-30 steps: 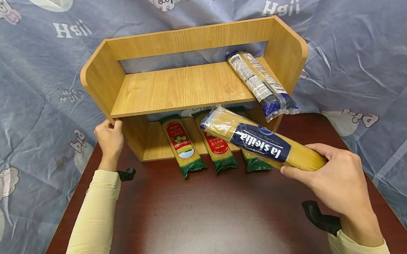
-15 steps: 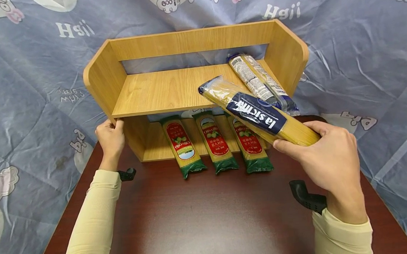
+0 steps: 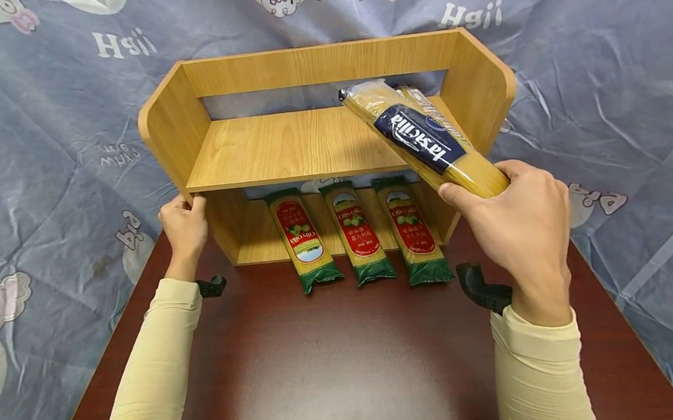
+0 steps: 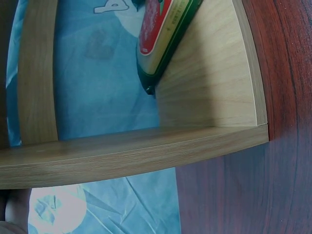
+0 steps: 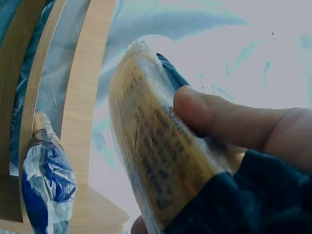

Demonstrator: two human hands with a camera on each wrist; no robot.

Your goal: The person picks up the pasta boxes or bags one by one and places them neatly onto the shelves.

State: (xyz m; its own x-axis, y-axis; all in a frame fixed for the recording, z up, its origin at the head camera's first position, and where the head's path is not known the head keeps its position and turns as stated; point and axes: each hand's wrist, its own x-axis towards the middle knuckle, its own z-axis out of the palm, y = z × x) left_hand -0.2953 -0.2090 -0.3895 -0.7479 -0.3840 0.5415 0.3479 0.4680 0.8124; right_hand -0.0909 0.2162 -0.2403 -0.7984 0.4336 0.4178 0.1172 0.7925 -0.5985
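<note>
My right hand grips the la stella spaghetti pack over the wooden shelf's top-right tier, left hand clasping its left wall; I'd lower it flat beside the other blue pack, w/o crushing.

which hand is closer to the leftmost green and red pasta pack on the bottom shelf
Left. The left hand grips the wooden shelf at its left wall, just left of the pack. The right hand holds the blue-label spaghetti far to its right.
</note>
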